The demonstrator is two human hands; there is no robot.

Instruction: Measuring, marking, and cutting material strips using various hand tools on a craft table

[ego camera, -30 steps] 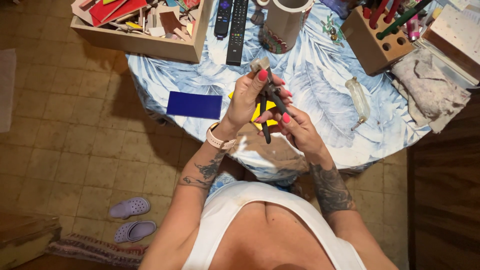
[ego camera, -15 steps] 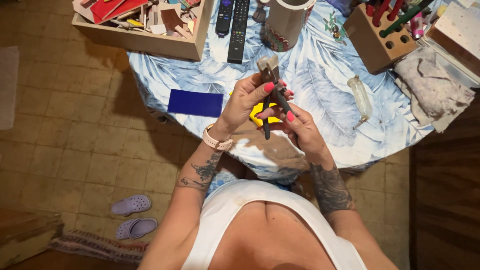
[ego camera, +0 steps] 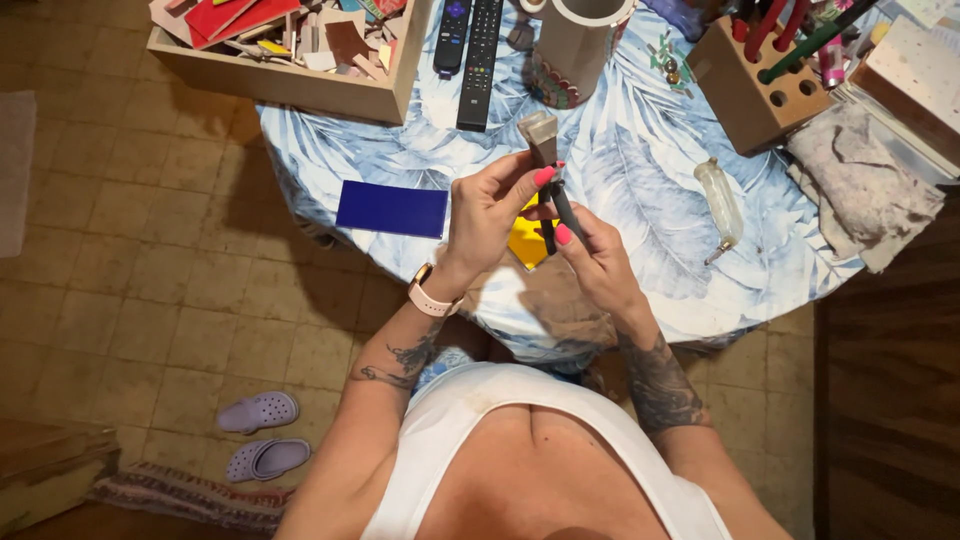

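Pink nails show on both your hands, and the two hands are close together above the table edge. Your left hand [ego camera: 492, 205] and your right hand [ego camera: 590, 255] both grip one pair of pliers [ego camera: 548, 170] with dark handles — its pale head points up, away from you. One yellow piece [ego camera: 527, 245] lies under your hands. One blue tile [ego camera: 392, 209] lies just to the left.

Since a moment ago the pliers and your hands have hardly moved.

Farther out you have two remotes [ego camera: 468, 45], one pale cup [ego camera: 575, 40], one wooden box [ego camera: 285, 60] of scraps, one wooden tool block [ego camera: 755, 95] and one clear bottle [ego camera: 721, 205]. The round table [ego camera: 640, 150] wears a blue leaf cloth. The floor [ego camera: 130, 250] is brown tile — two purple shoes [ego camera: 262, 435] sit there.
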